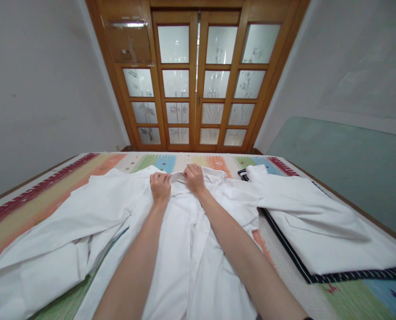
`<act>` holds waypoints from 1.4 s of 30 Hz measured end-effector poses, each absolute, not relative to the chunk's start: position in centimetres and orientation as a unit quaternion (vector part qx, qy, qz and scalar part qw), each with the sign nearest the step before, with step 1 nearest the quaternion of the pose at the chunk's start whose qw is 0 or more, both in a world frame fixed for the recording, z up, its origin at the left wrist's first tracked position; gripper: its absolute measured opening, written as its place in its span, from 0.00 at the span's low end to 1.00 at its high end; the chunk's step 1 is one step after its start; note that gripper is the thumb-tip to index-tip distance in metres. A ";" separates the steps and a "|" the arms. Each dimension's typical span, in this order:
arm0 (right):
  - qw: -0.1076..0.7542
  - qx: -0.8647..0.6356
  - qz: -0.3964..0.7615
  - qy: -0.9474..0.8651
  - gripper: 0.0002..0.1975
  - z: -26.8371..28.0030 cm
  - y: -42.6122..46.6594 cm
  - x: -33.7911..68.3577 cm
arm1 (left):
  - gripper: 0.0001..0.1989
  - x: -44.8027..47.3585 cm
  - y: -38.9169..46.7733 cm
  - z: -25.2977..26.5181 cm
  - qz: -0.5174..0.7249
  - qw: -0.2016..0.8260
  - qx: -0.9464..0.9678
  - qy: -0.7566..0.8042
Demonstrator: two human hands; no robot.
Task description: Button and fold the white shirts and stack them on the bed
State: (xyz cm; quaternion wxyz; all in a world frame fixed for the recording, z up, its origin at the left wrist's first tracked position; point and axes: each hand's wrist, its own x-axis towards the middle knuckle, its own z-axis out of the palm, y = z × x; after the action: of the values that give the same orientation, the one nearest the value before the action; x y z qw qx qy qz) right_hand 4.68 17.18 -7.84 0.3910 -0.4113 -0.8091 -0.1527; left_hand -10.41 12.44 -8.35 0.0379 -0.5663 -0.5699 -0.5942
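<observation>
A white long-sleeved shirt [174,249] lies spread out in front of me, its collar end away from me and its sleeves reaching to both sides. At the collar, my left hand [160,186] is closed on the fabric. Close to its right, my right hand [194,178] also pinches the collar, with a short stretch of collar cloth between the two hands. Soft folds run down the shirt's front below them. The fingertips of both hands are partly hidden by the cloth and knuckles.
Beneath the shirt is a colourful striped mat [51,195]. At the right, a folded white cloth with a black striped border [305,266] lies partly under the right sleeve. A pale green panel [345,164] leans by the right wall. Wooden glass-paned doors [198,80] stand beyond the far edge.
</observation>
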 end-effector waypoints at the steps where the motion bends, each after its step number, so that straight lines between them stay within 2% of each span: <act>1: 0.388 -0.403 -0.153 -0.815 0.10 -7.8 17.1 4.6 | 0.06 -10.3 12.4 -8.4 -0.591 0.040 -0.570 -0.570; 5: 0.374 -0.369 -0.158 -0.836 0.11 -7.6 16.7 4.4 | 0.02 -10.0 12.5 -8.5 -0.545 0.037 -0.623 -0.560; 8: 0.358 -0.357 -0.155 -0.849 0.07 -7.6 16.5 4.5 | 0.02 -9.9 12.5 -8.7 -0.494 0.032 -0.661 -0.564; 10: 0.351 -0.372 -0.144 -0.847 0.04 -7.7 16.5 4.5 | 0.06 -10.1 12.6 -8.8 -0.469 0.038 -0.673 -0.571; 13: 0.350 -0.399 -0.139 -0.836 0.08 -7.9 16.6 4.6 | 0.08 -10.2 12.6 -8.8 -0.452 0.048 -0.679 -0.577; 21: 0.297 -0.457 -0.136 -0.827 0.05 -8.1 16.8 4.3 | 0.14 -9.9 12.2 -8.4 -0.485 0.047 -0.659 -0.572; 24: 0.302 -0.493 -0.124 -0.806 0.07 -8.2 16.9 4.3 | 0.12 -9.9 12.3 -8.4 -0.504 0.046 -0.639 -0.579; 28: 0.357 -0.536 -0.107 -0.758 0.10 -8.3 17.3 4.7 | 0.06 -10.1 12.6 -8.6 -0.540 0.014 -0.600 -0.590; 31: 0.387 -0.572 -0.098 -0.717 0.09 -8.4 17.5 5.1 | 0.07 -10.3 12.7 -8.6 -0.561 -0.011 -0.586 -0.585; 36: 0.376 -0.585 -0.109 -0.710 0.05 -8.3 17.4 5.4 | 0.08 -10.2 12.5 -8.5 -0.571 -0.016 -0.582 -0.578; 42: 0.347 -0.589 -0.113 -0.721 0.07 -8.3 17.4 5.5 | 0.06 -10.0 12.4 -8.2 -0.553 -0.011 -0.572 -0.605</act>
State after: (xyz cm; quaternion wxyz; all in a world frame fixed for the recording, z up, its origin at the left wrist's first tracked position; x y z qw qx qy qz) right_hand 5.46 17.38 -8.28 0.3474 -0.5889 -0.7209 -0.1132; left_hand -10.00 12.39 -8.25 -0.0108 -0.5723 -0.6052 -0.5533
